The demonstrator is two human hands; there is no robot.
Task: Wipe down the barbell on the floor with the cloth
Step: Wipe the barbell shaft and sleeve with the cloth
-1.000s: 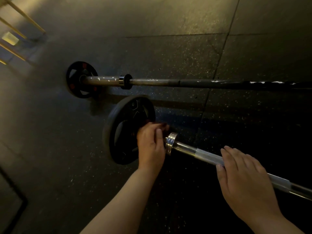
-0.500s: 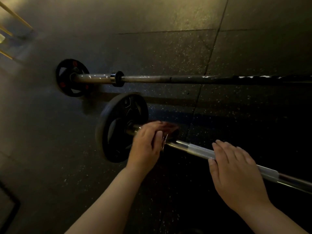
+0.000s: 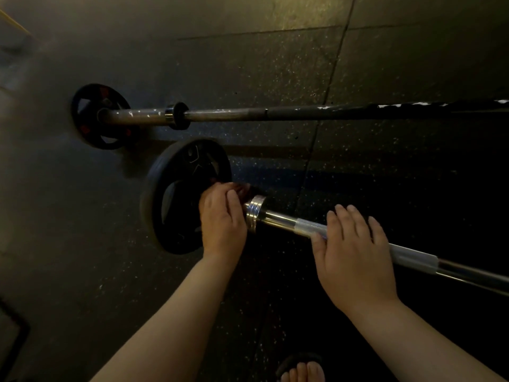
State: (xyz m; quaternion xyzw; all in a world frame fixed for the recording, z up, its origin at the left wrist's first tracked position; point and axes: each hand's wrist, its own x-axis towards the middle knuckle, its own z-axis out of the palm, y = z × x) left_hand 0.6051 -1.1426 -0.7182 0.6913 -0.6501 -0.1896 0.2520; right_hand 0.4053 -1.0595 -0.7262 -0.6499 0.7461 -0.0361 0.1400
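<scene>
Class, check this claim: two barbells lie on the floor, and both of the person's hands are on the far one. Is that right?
No: both hands are on the near barbell. The head view shows the left hand gripping the cloth at its sleeve, the right hand resting on its shaft. The far barbell is untouched; both lie on the floor.

Black plate (image 3: pixel 176 199), chrome bar (image 3: pixel 278 218), dark floor (image 3: pixel 248 64) flecked with white
</scene>
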